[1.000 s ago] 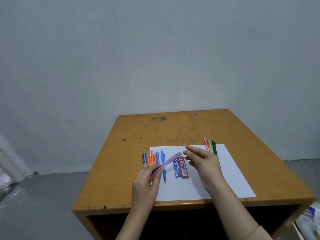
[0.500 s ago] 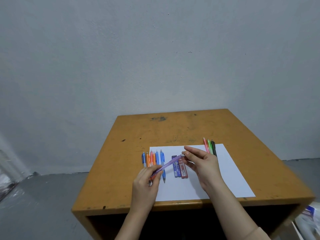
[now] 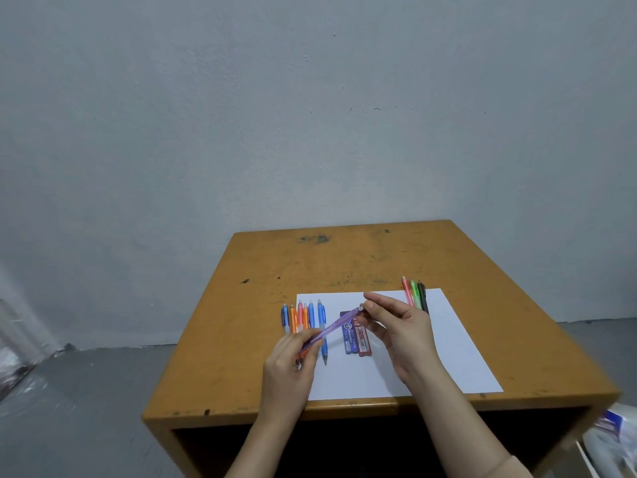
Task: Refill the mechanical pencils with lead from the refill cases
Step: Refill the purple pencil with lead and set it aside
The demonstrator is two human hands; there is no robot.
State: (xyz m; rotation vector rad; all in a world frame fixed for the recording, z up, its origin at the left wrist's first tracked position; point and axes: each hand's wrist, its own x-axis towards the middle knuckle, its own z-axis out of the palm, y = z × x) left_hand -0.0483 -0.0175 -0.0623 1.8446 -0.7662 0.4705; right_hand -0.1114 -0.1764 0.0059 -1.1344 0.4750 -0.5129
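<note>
From the head view, our left hand (image 3: 293,360) grips the tip end of the purple pencil (image 3: 336,324), held aslant above the white paper (image 3: 448,339) on the desk (image 3: 344,260). Our right hand (image 3: 396,326) pinches its cap end. The refill cases (image 3: 355,336) lie beneath it, with the other pencils (image 3: 303,315) to the left. If we tug carelessly, the small cap could slip free and roll off the desk.

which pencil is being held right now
The purple pencil, gripped by the left hand and pinched at its top by the right hand; the other pencils lie flat.
</note>
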